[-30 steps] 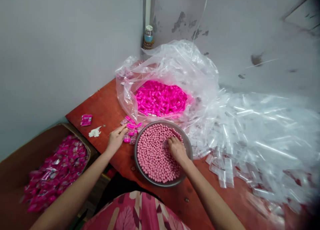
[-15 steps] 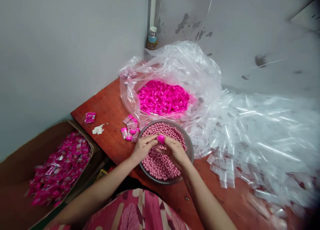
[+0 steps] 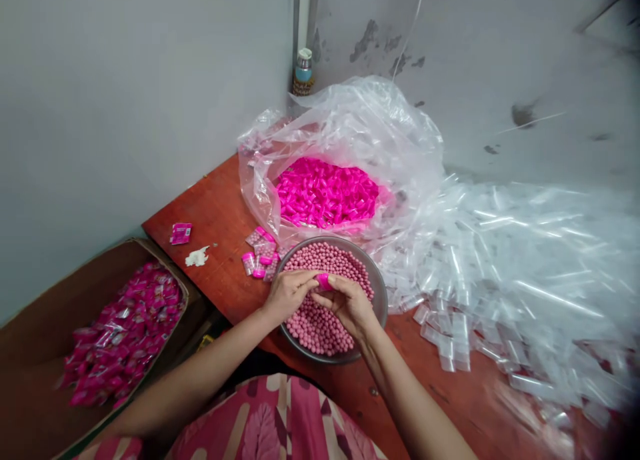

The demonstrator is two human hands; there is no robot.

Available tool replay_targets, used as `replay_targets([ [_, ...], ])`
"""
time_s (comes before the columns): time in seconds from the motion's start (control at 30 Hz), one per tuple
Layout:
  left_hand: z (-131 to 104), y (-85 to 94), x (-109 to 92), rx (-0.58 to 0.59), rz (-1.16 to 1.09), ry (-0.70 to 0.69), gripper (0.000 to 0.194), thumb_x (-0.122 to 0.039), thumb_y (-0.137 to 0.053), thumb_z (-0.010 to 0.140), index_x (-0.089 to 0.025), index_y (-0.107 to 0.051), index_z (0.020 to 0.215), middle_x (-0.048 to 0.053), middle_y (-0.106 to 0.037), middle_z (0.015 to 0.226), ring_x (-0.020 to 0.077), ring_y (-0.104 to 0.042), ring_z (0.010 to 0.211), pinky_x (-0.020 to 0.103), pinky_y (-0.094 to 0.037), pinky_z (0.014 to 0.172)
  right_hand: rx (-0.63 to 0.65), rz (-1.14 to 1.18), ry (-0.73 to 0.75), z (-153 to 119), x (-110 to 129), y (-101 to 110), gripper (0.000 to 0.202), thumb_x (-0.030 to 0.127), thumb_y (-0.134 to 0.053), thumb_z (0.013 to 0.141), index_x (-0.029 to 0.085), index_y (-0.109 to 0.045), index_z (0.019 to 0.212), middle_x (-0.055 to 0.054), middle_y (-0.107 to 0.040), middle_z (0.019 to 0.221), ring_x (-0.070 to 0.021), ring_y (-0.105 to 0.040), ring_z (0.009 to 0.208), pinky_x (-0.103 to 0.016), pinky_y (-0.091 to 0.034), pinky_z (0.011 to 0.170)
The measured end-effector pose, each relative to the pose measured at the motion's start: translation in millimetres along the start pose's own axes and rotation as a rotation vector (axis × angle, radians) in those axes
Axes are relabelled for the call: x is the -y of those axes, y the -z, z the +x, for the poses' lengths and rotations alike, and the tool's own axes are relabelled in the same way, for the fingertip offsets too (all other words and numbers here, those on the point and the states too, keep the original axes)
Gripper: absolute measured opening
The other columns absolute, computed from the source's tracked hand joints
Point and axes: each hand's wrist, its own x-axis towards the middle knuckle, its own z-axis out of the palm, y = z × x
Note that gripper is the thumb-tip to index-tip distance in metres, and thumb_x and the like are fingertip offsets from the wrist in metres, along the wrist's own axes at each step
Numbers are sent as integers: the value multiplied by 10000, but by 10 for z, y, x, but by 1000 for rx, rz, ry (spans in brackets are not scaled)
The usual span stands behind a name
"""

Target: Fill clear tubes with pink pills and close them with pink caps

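Above a grey bowl (image 3: 379, 283) of pink beads (image 3: 325, 333), both hands meet at a small bright pink cap (image 3: 323, 281). My right hand (image 3: 351, 305) pinches the cap between thumb and fingers. From the other side, the closed fingertips of my left hand (image 3: 290, 296) press against it. Whether a clear container sits under the cap is hidden by the fingers. Left of the bowl lies a small group of clear containers (image 3: 261, 252) with pink caps, some with beads inside.
Behind the bowl, an open plastic bag (image 3: 395, 130) holds many pink caps (image 3: 327, 192). Clear plastic tubes (image 3: 455, 340) are heaped at the right of the red table (image 3: 215, 203). A cardboard box (image 3: 30, 353) of pink packets (image 3: 125, 333) stands lower left. A bottle (image 3: 303, 70) is in the corner.
The hands stay together over the bowl. The pink cap has turned slightly between the fingers and sits a touch lower. The whole view has shifted very slightly.
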Motion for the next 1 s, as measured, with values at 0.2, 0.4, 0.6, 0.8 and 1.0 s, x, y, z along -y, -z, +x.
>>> replay_targets([
  [0.2,35,-26,317,-120,-228,309,336,-312,-530,759,-160,-604,1049,64,-638,1044,205,-601,916,344,-472,816,-97,-539,186,211,196,454,329,411,-513,770,230,-557,1042,-55,-573,1091,-193,-578,896,-395,-466,776],
  [0.4,83,518,815,-415,-99,442,444,-347,-493,771,-133,-516,1159,87,-647,1020,205,-609,892,358,-462,822,-76,-1793,388,322,101,947,321,225,-468,800,205,-515,1116,-86,-549,1132,-220,-461,1059,-367,-369,883],
  [0.6,45,832,982,-437,203,435,377,-358,-490,767,-160,-587,1074,78,-622,1073,221,-570,986,364,-413,884,-45,-2066,333,443,-122,845,209,223,-426,828,184,-537,1000,-83,-579,956,-188,-494,922,-278,-383,785],
  [0.8,-95,468,586,-316,94,304,356,-344,-480,787,-167,-581,1080,62,-642,1036,185,-590,942,315,-443,860,-136,-1951,350,444,0,845,205,163,-342,843,166,-539,899,-124,-555,937,-228,-464,917,-343,-347,799],
  [1.0,-170,174,349,-211,54,205,289,-280,-477,801,-188,-594,1048,52,-658,987,171,-599,909,329,-455,848,-66,-1671,390,655,-302,633,177,78,-411,763,162,-564,793,-103,-590,875,-202,-495,875,-313,-358,793],
])
